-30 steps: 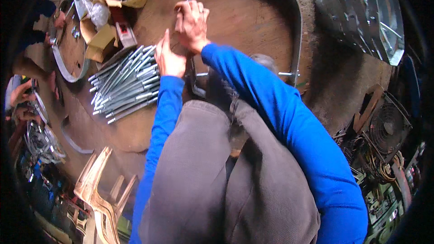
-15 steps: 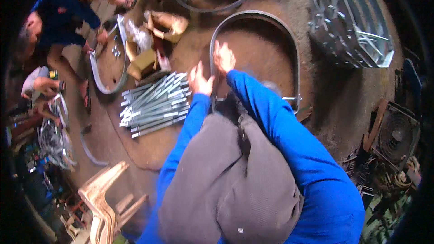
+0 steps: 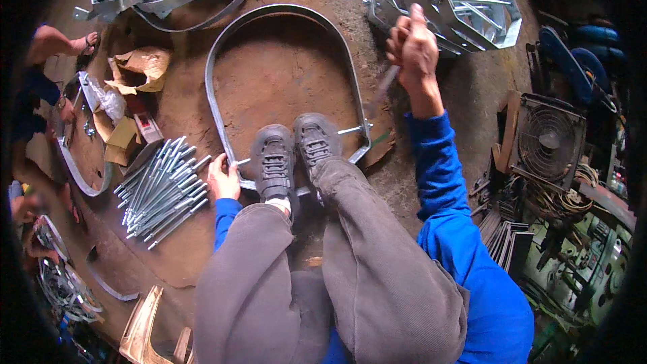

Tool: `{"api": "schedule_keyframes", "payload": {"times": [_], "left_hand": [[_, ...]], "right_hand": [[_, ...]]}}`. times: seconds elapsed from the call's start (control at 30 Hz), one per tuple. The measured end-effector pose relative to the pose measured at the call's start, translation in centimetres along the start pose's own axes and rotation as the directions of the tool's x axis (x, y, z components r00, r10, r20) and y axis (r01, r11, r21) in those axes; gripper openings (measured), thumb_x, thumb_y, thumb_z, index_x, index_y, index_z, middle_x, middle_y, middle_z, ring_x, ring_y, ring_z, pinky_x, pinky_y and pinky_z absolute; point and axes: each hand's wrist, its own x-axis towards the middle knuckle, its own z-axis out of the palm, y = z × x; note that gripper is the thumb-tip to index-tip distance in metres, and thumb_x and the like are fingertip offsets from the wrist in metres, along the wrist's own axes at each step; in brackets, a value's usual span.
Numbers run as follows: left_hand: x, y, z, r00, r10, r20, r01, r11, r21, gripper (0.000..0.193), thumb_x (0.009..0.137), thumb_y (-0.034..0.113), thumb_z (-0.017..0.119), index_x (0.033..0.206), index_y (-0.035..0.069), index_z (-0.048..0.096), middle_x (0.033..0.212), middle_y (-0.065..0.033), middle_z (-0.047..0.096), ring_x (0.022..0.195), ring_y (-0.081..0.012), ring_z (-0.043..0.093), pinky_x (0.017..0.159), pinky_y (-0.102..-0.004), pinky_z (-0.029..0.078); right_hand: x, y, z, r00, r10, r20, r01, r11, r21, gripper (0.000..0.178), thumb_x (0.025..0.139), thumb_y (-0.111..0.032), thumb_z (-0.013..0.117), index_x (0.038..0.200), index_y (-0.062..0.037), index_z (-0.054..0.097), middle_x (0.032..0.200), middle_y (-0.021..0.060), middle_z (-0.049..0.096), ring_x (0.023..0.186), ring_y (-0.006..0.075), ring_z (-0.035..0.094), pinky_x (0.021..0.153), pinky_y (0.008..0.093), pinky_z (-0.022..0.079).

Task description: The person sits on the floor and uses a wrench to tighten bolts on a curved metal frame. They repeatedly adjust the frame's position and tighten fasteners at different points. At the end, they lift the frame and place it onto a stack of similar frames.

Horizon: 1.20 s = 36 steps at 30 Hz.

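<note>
A large U-shaped metal hoop (image 3: 283, 8) lies on the brown floor in front of me, with my shoes (image 3: 276, 158) at its near side. A thin threaded bolt (image 3: 354, 129) pokes inward through its right leg. My left hand (image 3: 224, 178) is closed with bent fingers at the hoop's lower left corner, beside another bolt end (image 3: 241, 162). Off to the right, my right hand (image 3: 414, 50) is raised and closed, thumb upward. A blurred grey, slim thing (image 3: 387, 82) shows below its fingers; its kind is unclear.
Left of the hoop lies a pile of threaded rods (image 3: 165, 192). Torn cardboard (image 3: 145, 71) and another person's hand (image 3: 66, 109) by a second hoop (image 3: 84, 178) are farther left. Metal frames (image 3: 465, 7) stand far right, a fan (image 3: 546, 136) nearer. A wooden chair (image 3: 145, 327) stands lower left.
My right hand has left the hoop's left side and swung up to the right. My left hand has moved to the hoop's lower left corner. The view has shifted rightward.
</note>
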Motion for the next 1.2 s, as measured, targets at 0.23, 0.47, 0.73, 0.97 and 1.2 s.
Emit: {"api": "schedule_keyframes", "payload": {"times": [0.23,0.47,0.73,0.97,1.2], "left_hand": [[1.4,0.1,0.4,0.995,-0.041,0.093,0.034,0.997,0.068,0.040,0.076,0.005,0.070,0.115,0.003,0.060,0.106,-0.0152,0.063,0.092,-0.0246,0.065,0.083,-0.0359,0.051],[1.5,-2.7,1.6,0.993,-0.050,0.103,0.056,0.997,-0.060,0.039,0.077,0.001,0.069,0.114,0.001,0.058,0.105,-0.0140,0.060,0.094,-0.0253,0.063,0.083,-0.0360,0.050],[2.5,-3.2,1.5,0.990,-0.034,0.138,0.035,0.999,-0.005,0.041,0.078,0.001,0.067,0.117,0.002,0.057,0.109,-0.0132,0.059,0.092,-0.0229,0.064,0.082,-0.0342,0.051],[3.0,-3.4,1.9,0.985,-0.016,0.170,0.028,0.997,-0.069,0.042,0.077,0.003,0.069,0.117,0.001,0.058,0.106,-0.0144,0.064,0.089,-0.0222,0.065,0.082,-0.0328,0.050],[2.8,-3.7,1.6,0.989,-0.059,0.132,0.062,0.998,-0.023,0.041,0.077,0.002,0.070,0.117,0.001,0.059,0.104,-0.0138,0.065,0.090,-0.0218,0.065,0.082,-0.0331,0.050]], "right_hand": [[-1.6,8.2,-6.4,0.985,0.012,-0.172,-0.027,0.996,-0.083,0.057,0.098,-0.047,0.038,0.052,-0.0148,0.036,0.047,-0.0047,0.033,0.041,0.0075,0.031,0.039,0.0263,0.025],[-0.1,10.2,-5.9,0.935,-0.233,-0.267,0.126,0.923,-0.363,0.063,0.098,-0.048,0.038,0.054,-0.0039,0.044,0.050,0.0010,0.039,0.050,0.0122,0.037,0.050,0.0323,0.034],[4.1,13.7,-4.2,0.947,-0.139,-0.291,-0.060,0.811,-0.582,0.070,0.095,-0.055,0.035,0.065,0.0040,0.059,0.062,0.0262,0.056,0.060,0.0398,0.058,0.060,0.0490,0.043],[7.5,16.9,-3.3,0.994,-0.041,-0.100,-0.032,0.772,-0.635,0.064,0.094,-0.050,0.035,0.074,0.0031,0.063,0.078,0.0282,0.061,0.081,0.0452,0.061,0.074,0.0487,0.046],[3.6,14.6,-4.1,0.993,-0.105,-0.055,0.058,0.835,-0.547,0.061,0.094,-0.055,0.040,0.072,0.0002,0.055,0.060,0.0143,0.049,0.060,0.0221,0.046,0.062,0.0406,0.041]]}}
